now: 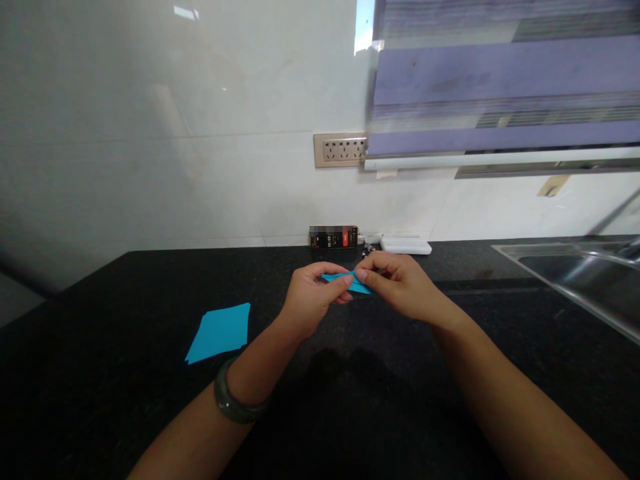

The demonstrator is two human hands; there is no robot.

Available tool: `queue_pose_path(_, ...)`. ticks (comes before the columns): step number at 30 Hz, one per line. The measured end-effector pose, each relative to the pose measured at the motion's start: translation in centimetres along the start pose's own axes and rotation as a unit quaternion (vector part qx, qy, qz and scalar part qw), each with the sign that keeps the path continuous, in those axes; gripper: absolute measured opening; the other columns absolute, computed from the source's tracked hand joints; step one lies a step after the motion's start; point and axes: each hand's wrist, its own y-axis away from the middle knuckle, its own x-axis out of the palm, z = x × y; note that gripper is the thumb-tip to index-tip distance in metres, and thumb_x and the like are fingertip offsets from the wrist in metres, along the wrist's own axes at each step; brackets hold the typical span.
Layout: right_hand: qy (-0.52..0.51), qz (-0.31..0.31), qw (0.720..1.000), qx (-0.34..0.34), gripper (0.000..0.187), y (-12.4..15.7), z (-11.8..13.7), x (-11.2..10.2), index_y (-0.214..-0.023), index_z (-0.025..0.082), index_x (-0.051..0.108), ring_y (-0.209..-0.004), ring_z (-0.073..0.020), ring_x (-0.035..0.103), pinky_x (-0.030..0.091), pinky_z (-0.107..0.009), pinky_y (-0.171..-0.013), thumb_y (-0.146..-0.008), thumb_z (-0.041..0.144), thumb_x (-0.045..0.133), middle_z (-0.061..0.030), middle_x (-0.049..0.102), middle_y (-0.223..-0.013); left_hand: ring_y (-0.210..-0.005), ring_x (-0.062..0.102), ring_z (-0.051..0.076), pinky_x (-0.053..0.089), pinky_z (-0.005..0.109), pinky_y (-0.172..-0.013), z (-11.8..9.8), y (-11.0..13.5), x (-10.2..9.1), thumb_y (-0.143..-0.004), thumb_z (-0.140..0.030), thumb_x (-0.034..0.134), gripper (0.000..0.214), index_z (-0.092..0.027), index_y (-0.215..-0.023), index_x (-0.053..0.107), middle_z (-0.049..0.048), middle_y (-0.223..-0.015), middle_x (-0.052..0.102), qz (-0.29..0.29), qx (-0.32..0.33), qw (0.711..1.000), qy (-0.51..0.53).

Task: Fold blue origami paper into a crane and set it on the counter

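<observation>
Both hands pinch one small piece of folded blue paper (361, 287), held above the dark countertop. My left hand (313, 297) grips its left end between thumb and fingers. On the other side, my right hand (400, 283) has thumb and forefinger closed on the upper middle of the paper. Parts of the folds are hidden behind the fingers. A stack of flat blue paper sheets (220, 332) lies on the counter to the left, apart from my left hand. A dark green bangle (233, 400) circles my left wrist.
Against the tiled wall a phone (334, 237) leans sideways, with a white power bank (406, 245) beside it. A steel sink (575, 267) is set into the counter (375, 400) at right. Above are wall sockets (344, 150) and a purple striped blind (500, 73).
</observation>
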Motion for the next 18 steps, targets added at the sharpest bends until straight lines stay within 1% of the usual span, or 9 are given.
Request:
queue_pose_path(3,0.013,-0.016,1.000,-0.004,0.013,0.02,0.10,0.11,-0.078,0.016,0.060,-0.064,-0.0110,0.052,0.039,-0.023,-0.059,-0.081,0.021,0.048,-0.0005,0.060,-0.070,-0.047,0.058,0.010,0.048,0.021,-0.048,-0.03,-0.04,-0.09,-0.057,-0.024,0.073,0.022,-0.011,-0.072,0.063,0.0009,-0.053,0.062,0.001,-0.011,1.000,0.004)
queue_pose_path(5,0.049,-0.026,0.998,-0.034,0.011,0.01,0.22,0.19,-0.078,0.016,0.059,-0.066,-0.0110,0.052,0.039,-0.023,-0.061,-0.080,0.016,0.049,-0.0006,0.060,-0.072,-0.047,0.058,0.010,0.049,0.021,-0.049,0.02,-0.12,-0.15,-0.057,-0.023,0.073,0.022,-0.011,-0.072,0.063,0.0009,-0.054,0.062,0.001,-0.021,1.000,0.000)
queue_pose_path(8,0.108,-0.024,0.990,-0.086,0.011,-0.03,0.25,0.20,-0.076,0.016,0.058,-0.068,-0.0115,0.051,0.038,-0.023,-0.063,-0.079,0.012,0.049,-0.0013,0.059,-0.073,-0.049,0.058,0.009,0.049,0.021,-0.050,0.10,-0.24,-0.21,-0.057,-0.023,0.072,0.021,-0.010,-0.072,0.064,0.0014,-0.057,0.062,0.007,-0.034,0.999,-0.013)
queue_pose_path(13,0.164,-0.025,0.978,-0.126,0.009,-0.05,-0.16,0.18,-0.079,0.016,0.058,-0.070,-0.0130,0.051,0.038,-0.025,-0.063,-0.080,0.015,0.048,-0.0032,0.058,-0.074,-0.051,0.058,0.008,0.049,0.021,-0.052,0.07,-0.32,-0.23,-0.059,-0.022,0.071,0.021,-0.009,-0.073,0.064,0.0013,-0.061,0.062,0.015,-0.044,0.999,-0.017)
queue_pose_path(18,0.173,-0.023,0.972,-0.156,0.009,0.00,-0.13,0.12,-0.080,0.015,0.058,-0.070,-0.0141,0.051,0.039,-0.026,-0.064,-0.081,0.017,0.049,-0.0042,0.057,-0.073,-0.051,0.058,0.008,0.049,0.021,-0.054,0.03,-0.29,-0.25,-0.060,-0.022,0.071,0.020,-0.009,-0.074,0.063,0.0008,-0.064,0.062,0.026,-0.044,0.999,-0.001)
